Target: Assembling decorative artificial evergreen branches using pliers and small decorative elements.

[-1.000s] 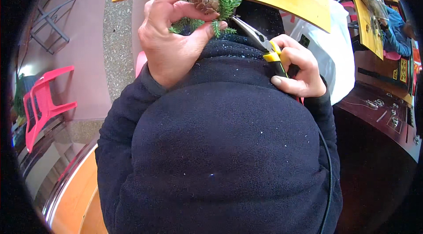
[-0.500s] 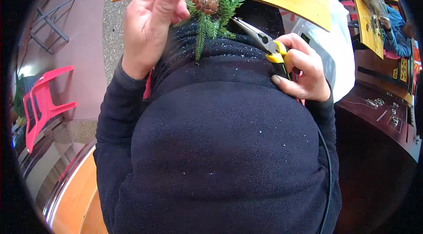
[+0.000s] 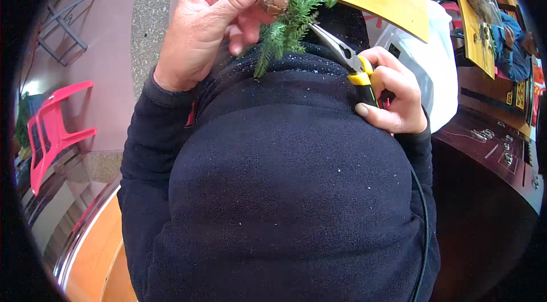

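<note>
Left hand (image 3: pixel 213 23) pinches 1 sprig (image 3: pixel 288 29) with its cone (image 3: pixel 273 0) up, I judge for trimming; right hand (image 3: pixel 393 94) grips pliers (image 3: pixel 342 54), tips beside it.

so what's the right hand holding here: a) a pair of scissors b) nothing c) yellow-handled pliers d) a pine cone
c: the right hand is wrapped around the yellow-and-black grip of long-nosed pliers, whose tip points toward the green sprig and small brown cone that the left hand pinches.
</note>
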Demonstrator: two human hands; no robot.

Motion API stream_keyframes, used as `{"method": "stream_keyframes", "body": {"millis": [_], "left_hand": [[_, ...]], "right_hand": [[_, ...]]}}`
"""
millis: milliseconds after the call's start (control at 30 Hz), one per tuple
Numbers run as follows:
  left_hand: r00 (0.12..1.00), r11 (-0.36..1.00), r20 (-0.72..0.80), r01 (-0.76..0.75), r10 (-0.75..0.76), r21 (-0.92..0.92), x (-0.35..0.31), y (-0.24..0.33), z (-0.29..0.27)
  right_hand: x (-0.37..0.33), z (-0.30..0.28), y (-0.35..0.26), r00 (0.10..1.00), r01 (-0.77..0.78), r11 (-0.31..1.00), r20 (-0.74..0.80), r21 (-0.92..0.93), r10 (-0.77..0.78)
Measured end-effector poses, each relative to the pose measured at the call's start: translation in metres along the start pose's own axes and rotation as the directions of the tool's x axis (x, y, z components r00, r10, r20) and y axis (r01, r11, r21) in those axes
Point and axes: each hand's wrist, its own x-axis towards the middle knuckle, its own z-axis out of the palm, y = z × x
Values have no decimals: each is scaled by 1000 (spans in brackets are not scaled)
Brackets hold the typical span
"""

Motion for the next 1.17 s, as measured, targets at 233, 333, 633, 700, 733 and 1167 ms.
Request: {"method": "stream_keyframes", "body": {"millis": [233, 333, 633, 700, 733, 1167], "left_hand": [[997, 997, 73, 41, -36, -67, 2, 2, -3], [977, 984, 185, 129, -105, -126, 3, 4, -7], [985, 988, 168, 62, -38, -141, 1, 5, -2], [980, 985, 198, 66, -34, -162, 1, 5, -5], [980, 984, 197, 65, -33, -163, 1, 5, -6], [906, 910, 176, -403, 384, 92, -2, -9, -5]], "right_hand": [[-6, 1, 4, 1000, -18, 995, -20, 100, 20], [-5, 0, 2, 999, -49, 993, -10, 110, 51], [-6, 6, 5, 998, -55, 970, -24, 238, 63], [-8, 8, 4, 995, -77, 952, -42, 297, 94], [-7, 9, 4, 993, -87, 941, -49, 326, 109], [-5, 14, -5, 976, -141, 812, -56, 567, 209]]}}
